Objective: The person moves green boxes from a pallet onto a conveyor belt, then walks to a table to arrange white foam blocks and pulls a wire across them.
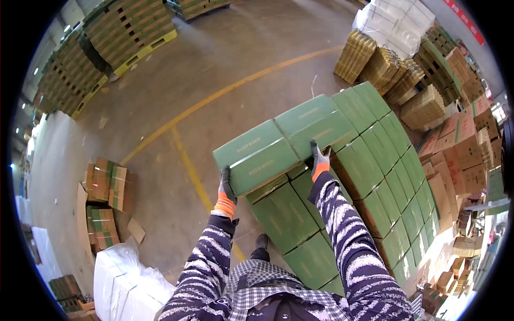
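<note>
A green box [257,158] lies at the near left end of the top row, its left part reaching past the boxes below. My left hand [225,190], in a grey and orange glove, presses against its left end with the fingers along the side. At its right end my right hand [319,159], gloved alike, has its fingers on the edge, near the joint with a second green box [316,124]. Both hands grip the first box between them. Lower green boxes [286,218] stand below and nearer to me. The undersides of both hands are hidden.
More stacked green boxes [396,176] stand to the right. Cardboard cartons [465,144] and yellowish bundles [356,56] lie beyond. A white wrapped bundle [126,283] and open cartons [107,182] stand at left. Yellow lines [214,96] cross the floor; loaded pallets [128,32] stand far left.
</note>
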The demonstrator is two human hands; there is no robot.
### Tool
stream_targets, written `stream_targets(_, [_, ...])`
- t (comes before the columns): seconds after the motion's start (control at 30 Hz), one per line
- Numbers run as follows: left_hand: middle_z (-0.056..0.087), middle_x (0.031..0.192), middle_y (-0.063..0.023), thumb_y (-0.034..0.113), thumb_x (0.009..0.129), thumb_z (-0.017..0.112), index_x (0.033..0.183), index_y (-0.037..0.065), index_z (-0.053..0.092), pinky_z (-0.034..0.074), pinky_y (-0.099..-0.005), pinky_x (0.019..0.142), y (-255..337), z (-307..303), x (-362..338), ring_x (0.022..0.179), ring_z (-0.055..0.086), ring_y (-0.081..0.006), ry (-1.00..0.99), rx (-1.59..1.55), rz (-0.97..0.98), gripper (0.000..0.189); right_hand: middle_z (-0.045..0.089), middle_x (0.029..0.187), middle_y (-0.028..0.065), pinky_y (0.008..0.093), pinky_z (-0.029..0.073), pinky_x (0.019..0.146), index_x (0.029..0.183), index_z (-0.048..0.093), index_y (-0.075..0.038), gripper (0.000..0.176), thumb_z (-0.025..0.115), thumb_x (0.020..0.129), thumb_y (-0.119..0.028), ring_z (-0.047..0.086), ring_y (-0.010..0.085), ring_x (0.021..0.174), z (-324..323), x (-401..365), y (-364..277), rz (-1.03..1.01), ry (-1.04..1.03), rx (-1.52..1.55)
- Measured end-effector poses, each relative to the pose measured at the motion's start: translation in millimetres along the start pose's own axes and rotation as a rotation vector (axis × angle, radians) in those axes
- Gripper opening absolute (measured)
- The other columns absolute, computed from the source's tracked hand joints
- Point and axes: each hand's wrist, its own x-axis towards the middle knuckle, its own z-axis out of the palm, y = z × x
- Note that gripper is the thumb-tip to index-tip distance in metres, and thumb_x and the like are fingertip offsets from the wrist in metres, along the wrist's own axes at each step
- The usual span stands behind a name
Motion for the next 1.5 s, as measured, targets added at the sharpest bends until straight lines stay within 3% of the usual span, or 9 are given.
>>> stream_targets(0.17, [0.055,0.122,-0.0065,0.049,0.088,0.057,0.131,0.008,0.047,0.042,-0.0333,0.096,-19.2,-15.4,28.2,0.109,0.053,-0.0202,0.057,-0.012,0.028,0.061,0.041,0.138,0.0233,0.0362,0.036,0.100,0.147,0.013,-0.002,0.120,0.071,0.063,-0.065,0.045,0.0334,0.124,-9.2,36.9,13.3,0.120,-0.017,-0.706])
stream_targets(0.57, [0.048,0.134,-0.0089,0.066,0.088,0.038,0.135,0.009,0.042,0.036,-0.0369,0.103,-5.0,-17.3,30.1,0.120,0.046,-0.0215,-0.076,-0.011,-0.058,0.074,0.049,0.130,0.0205,0.0299,0.037,0.099,0.142,0.018,0.009,0.085,0.067,0.084,-0.027,0.050,0.0226,0.116,-9.9,0.2,15.1,0.077,-0.078,-0.123])
stream_targets(0.7, [0.035,0.145,-0.0107,0.068,0.088,0.033,0.143,0.008,0.028,0.019,-0.0361,0.111,-9.4,-36.7,17.6,0.134,0.031,-0.0245,0.065,0.042,0.018,0.081,0.050,0.132,0.0196,0.0346,0.040,0.099,0.138,0.034,0.004,0.068,0.065,0.085,-0.024,0.052,0.0253,0.118,-49.4,-70.9,-12.0,-0.180,-0.178,-0.592])
stream_targets(0.9, [0.026,0.150,-0.0099,0.063,0.086,0.043,0.147,0.015,0.021,0.021,-0.0401,0.109,-56.3,-101.4,-51.7,0.135,0.028,-0.0291,0.227,0.313,-0.082,0.081,0.056,0.125,0.0182,0.0313,0.041,0.099,0.130,0.046,0.001,0.055,0.065,0.083,-0.021,0.056,0.0231,0.115,-201.7,-201.7,-46.5,-0.176,-0.345,-0.898])
stream_targets(1.17, [0.034,0.144,-0.0076,0.046,0.093,0.038,0.141,0.023,0.032,0.039,-0.0411,0.090,-186.8,-166.7,-201.6,0.121,0.044,-0.0311,0.009,0.882,-0.362,0.054,0.059,0.122,0.0152,0.0305,0.043,0.097,0.129,0.048,0.002,0.051,0.063,0.083,-0.016,0.059,0.0203,0.109,-484.8,-369.6,-70.4,-0.057,-0.003,-0.705])
stream_targets(1.23, [0.036,0.141,-0.0078,0.040,0.093,0.037,0.139,0.021,0.035,0.043,-0.0359,0.082,-211.8,-170.3,-252.8,0.112,0.050,-0.0288,-0.416,1.350,-0.106,0.049,0.062,0.117,0.0135,0.0291,0.045,0.095,0.125,0.051,0.004,0.047,0.064,0.084,-0.012,0.060,0.0177,0.107,-551.3,-416.0,-77.6,-0.101,0.095,-0.723])
stream_targets(1.37, [0.056,0.102,-0.0125,0.011,0.084,0.058,0.132,0.009,0.040,0.039,-0.0352,0.097,-336.3,-191.2,-282.2,0.110,0.046,-0.0232,-0.100,0.837,-0.001,0.051,0.064,0.114,0.0142,0.0294,0.047,0.092,0.123,0.052,0.004,0.046,0.064,0.083,-0.015,0.061,0.0178,0.103,-693.5,-545.5,-103.7,-0.090,0.268,-0.712])
stream_targets(1.43, [0.038,0.135,-0.0240,0.028,0.089,0.054,0.139,0.016,0.035,0.042,-0.0397,0.095,-342.1,-152.3,-331.7,0.119,0.046,-0.0336,-0.512,1.051,0.199,0.055,0.064,0.113,0.0149,0.0296,0.047,0.091,0.123,0.053,0.004,0.045,0.064,0.084,-0.014,0.062,0.0182,0.102,-721.2,-602.3,-133.5,-0.040,0.434,-0.575])
stream_targets(1.5, [0.032,0.140,-0.0277,0.032,0.082,0.065,0.143,0.010,0.028,0.030,-0.0376,0.107,-341.6,-60.2,-403.6,0.130,0.033,-0.0383,-0.279,1.409,0.402,0.075,0.064,0.112,0.0146,0.0293,0.047,0.090,0.123,0.053,0.004,0.044,0.064,0.084,-0.013,0.062,0.0179,0.101,-784.0,-639.7,-104.4,-0.078,0.570,-0.592])
